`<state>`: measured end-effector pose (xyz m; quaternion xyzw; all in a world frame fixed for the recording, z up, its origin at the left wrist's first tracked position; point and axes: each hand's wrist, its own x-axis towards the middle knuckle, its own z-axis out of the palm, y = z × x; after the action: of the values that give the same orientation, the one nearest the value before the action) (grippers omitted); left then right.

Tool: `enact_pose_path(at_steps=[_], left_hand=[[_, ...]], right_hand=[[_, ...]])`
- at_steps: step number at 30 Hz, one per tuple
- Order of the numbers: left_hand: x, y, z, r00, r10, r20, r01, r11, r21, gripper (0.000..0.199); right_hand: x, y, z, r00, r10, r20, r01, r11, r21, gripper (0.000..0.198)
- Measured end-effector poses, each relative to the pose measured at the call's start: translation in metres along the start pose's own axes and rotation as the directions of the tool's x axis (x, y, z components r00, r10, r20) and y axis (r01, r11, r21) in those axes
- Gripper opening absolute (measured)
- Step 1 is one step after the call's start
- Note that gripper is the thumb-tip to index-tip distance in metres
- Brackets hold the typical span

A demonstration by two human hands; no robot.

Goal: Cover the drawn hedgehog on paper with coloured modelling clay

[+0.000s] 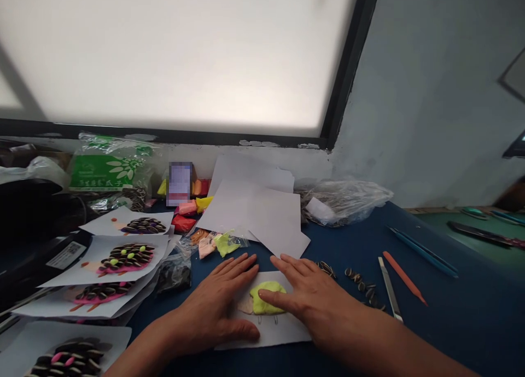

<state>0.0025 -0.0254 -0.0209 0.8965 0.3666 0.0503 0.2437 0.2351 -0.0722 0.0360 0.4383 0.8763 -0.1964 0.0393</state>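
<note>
Clay (266,300), yellow-green, lies on a paper sheet (283,330) under both flat, spread hands: left hand (217,306) steadies, right hand (305,297) presses. No seeds (365,289) are on it yet, unlike the finished pieces (127,256) nearby.

Craft table: clay packets (192,207), paper sheets (258,207)

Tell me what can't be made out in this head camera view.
- Drawing on the paper sheet: mostly hidden by the yellow-green clay and both hands.
- Left hand and right hand: palms down, undersides unseen.
- Seed bag print: too small.
- Bottom-left seed picture: cut off by the frame edge.
</note>
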Motion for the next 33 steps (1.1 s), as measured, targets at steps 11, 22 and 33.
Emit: enact_pose_path(at_steps=[11,22,33], left_hand=[[0.001,-0.003,0.003,1.000,0.012,-0.011,-0.011,1.000,0.021,0.098],[0.001,-0.003,0.002,1.000,0.009,-0.007,-0.008,1.000,0.018,0.098],[0.001,0.001,0.000,1.000,0.006,0.018,-0.007,0.999,0.037,0.097]], right_hand=[[0.000,-0.014,-0.005,0.998,0.030,0.062,-0.026,0.997,-0.073,0.055],[0.002,-0.016,-0.002,0.999,0.010,0.035,-0.005,0.990,-0.144,0.062],[0.005,-0.017,-0.003,0.995,0.061,0.084,-0.043,0.977,-0.209,0.056]])
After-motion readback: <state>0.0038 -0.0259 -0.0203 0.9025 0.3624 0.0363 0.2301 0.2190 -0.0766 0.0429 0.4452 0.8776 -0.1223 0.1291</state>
